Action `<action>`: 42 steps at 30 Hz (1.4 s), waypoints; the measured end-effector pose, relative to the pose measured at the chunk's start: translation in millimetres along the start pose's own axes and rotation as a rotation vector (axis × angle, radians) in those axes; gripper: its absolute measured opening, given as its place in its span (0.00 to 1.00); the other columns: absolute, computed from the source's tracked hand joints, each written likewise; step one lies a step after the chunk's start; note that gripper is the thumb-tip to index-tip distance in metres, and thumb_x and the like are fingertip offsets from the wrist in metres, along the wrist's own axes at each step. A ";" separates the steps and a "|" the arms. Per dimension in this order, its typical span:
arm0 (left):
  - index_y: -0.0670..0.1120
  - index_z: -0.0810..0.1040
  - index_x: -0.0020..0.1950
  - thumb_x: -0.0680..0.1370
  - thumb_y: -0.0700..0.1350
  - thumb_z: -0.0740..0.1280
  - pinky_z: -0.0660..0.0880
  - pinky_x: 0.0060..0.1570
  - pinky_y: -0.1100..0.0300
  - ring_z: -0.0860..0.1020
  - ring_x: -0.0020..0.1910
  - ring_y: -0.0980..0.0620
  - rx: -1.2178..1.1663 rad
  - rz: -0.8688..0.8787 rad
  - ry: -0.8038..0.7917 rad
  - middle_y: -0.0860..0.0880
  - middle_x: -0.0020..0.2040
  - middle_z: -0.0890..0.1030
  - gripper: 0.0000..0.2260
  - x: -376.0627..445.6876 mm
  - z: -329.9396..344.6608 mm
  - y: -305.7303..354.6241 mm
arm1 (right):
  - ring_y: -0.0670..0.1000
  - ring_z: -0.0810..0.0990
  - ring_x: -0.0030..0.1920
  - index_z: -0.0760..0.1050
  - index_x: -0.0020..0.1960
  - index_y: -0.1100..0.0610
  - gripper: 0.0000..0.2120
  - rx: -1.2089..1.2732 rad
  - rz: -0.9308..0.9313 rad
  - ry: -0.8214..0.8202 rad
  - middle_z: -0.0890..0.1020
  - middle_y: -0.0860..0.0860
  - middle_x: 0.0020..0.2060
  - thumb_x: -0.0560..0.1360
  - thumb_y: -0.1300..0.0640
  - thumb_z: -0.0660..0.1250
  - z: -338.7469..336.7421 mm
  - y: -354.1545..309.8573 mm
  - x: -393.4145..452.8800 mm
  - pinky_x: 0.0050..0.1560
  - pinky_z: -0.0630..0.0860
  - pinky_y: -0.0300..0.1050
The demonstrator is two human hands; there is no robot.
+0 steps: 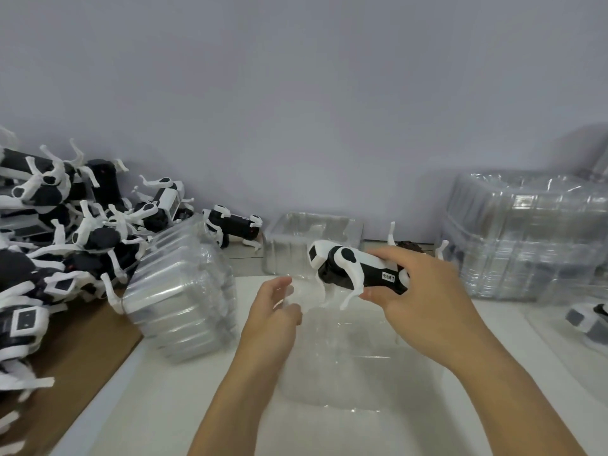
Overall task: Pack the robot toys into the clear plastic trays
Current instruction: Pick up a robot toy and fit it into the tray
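My right hand [424, 294] grips a black-and-white robot dog toy [345, 268] by its rear body, holding it in the air with its head pointing left and its white legs hanging down. Below it a clear plastic tray [358, 363] lies on the white table. My left hand [274, 311] holds the tray's far left edge, fingers curled on the plastic. A big heap of the same robot toys [59, 232] covers the left side. One more robot toy [235, 225] stands alone by the wall.
A wrapped stack of clear trays [184, 291] leans left of my hands. An empty clear tray [312, 245] stands behind the held toy. A tall stack of clear trays [526, 235] fills the right. Another toy [589, 319] lies at the right edge. Cardboard [75, 357] lies under the heap.
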State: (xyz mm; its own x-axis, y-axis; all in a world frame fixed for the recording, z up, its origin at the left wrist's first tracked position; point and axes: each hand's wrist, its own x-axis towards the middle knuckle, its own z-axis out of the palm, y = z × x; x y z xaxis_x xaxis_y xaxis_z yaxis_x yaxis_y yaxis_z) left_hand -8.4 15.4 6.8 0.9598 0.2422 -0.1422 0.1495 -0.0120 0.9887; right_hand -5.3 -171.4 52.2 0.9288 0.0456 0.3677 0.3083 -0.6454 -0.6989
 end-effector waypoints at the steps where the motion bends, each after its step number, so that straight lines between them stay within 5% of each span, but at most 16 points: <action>1: 0.59 0.77 0.57 0.75 0.33 0.61 0.73 0.62 0.51 0.75 0.61 0.53 -0.017 -0.024 0.001 0.61 0.61 0.78 0.22 0.9 -1.5 0.4 | 0.37 0.75 0.45 0.76 0.53 0.36 0.16 -0.018 0.005 -0.004 0.79 0.33 0.42 0.70 0.51 0.76 1.4 -0.5 -0.7 0.45 0.75 0.44; 7: 0.56 0.76 0.54 0.61 0.40 0.61 0.74 0.53 0.50 0.77 0.54 0.51 -0.055 -0.059 -0.006 0.60 0.56 0.80 0.23 3.5 -5.5 0.2 | 0.43 0.74 0.47 0.76 0.55 0.42 0.15 -0.152 -0.043 -0.028 0.78 0.39 0.45 0.72 0.54 0.74 7.9 -7.3 -2.6 0.47 0.74 0.48; 13: 0.59 0.76 0.52 0.57 0.43 0.60 0.70 0.45 0.56 0.77 0.45 0.55 -0.031 -0.038 -0.021 0.62 0.37 0.81 0.25 1.0 -4.1 0.4 | 0.50 0.68 0.55 0.76 0.57 0.41 0.16 -0.343 -0.056 -0.163 0.70 0.42 0.50 0.74 0.58 0.70 23.3 -12.7 -8.5 0.53 0.73 0.49; 17: 0.61 0.78 0.54 0.57 0.44 0.61 0.73 0.58 0.54 0.75 0.53 0.62 -0.020 -0.063 -0.045 0.67 0.49 0.77 0.28 0.3 -4.8 1.8 | 0.52 0.70 0.55 0.77 0.55 0.44 0.12 -0.365 -0.029 -0.198 0.74 0.43 0.47 0.73 0.55 0.71 22.7 -7.6 -8.6 0.54 0.71 0.49; 22: 0.61 0.78 0.46 0.60 0.51 0.64 0.73 0.60 0.40 0.77 0.61 0.38 -0.086 -0.123 -0.052 0.47 0.58 0.79 0.15 0.6 -6.1 3.0 | 0.52 0.69 0.55 0.80 0.56 0.47 0.13 -0.317 -0.009 -0.180 0.77 0.44 0.45 0.72 0.55 0.73 26.9 -3.1 -9.2 0.56 0.69 0.49; 27: 0.59 0.80 0.52 0.62 0.62 0.67 0.69 0.68 0.39 0.77 0.63 0.44 -0.098 -0.084 -0.049 0.51 0.59 0.81 0.21 -1.2 -5.5 2.7 | 0.46 0.69 0.54 0.77 0.62 0.40 0.22 -0.237 -0.019 -0.130 0.72 0.40 0.49 0.71 0.55 0.75 34.1 -1.9 -8.2 0.51 0.69 0.43; 34: 0.59 0.80 0.50 0.80 0.55 0.64 0.71 0.66 0.40 0.78 0.60 0.44 -0.030 -0.046 -0.029 0.49 0.56 0.82 0.05 3.4 -6.9 -2.2 | 0.43 0.65 0.53 0.78 0.63 0.40 0.24 -0.250 0.008 -0.073 0.70 0.39 0.44 0.70 0.56 0.75 42.8 -2.0 -8.2 0.46 0.68 0.41; 38: 0.60 0.79 0.45 0.81 0.53 0.63 0.76 0.61 0.39 0.80 0.57 0.40 -0.022 -0.063 -0.039 0.46 0.55 0.81 0.07 2.7 -7.0 -0.1 | 0.44 0.67 0.53 0.78 0.62 0.39 0.24 -0.269 0.017 -0.072 0.71 0.40 0.45 0.70 0.57 0.75 43.9 -1.2 -7.7 0.45 0.67 0.41; 42: 0.58 0.78 0.52 0.83 0.53 0.62 0.78 0.56 0.43 0.80 0.56 0.42 -0.028 -0.047 -0.053 0.46 0.58 0.80 0.05 1.4 -7.2 1.9 | 0.44 0.65 0.50 0.77 0.64 0.39 0.24 -0.294 0.031 -0.081 0.73 0.40 0.49 0.71 0.55 0.74 45.4 -0.1 -8.0 0.43 0.64 0.40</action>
State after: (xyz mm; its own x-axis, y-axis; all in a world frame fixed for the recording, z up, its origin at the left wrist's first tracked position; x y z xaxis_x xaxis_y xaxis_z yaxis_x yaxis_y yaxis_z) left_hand -8.4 22.7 8.8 0.9631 0.1902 -0.1904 0.1891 0.0253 0.9816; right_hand -3.4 -137.1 21.4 0.9539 0.0757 0.2903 0.2178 -0.8401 -0.4967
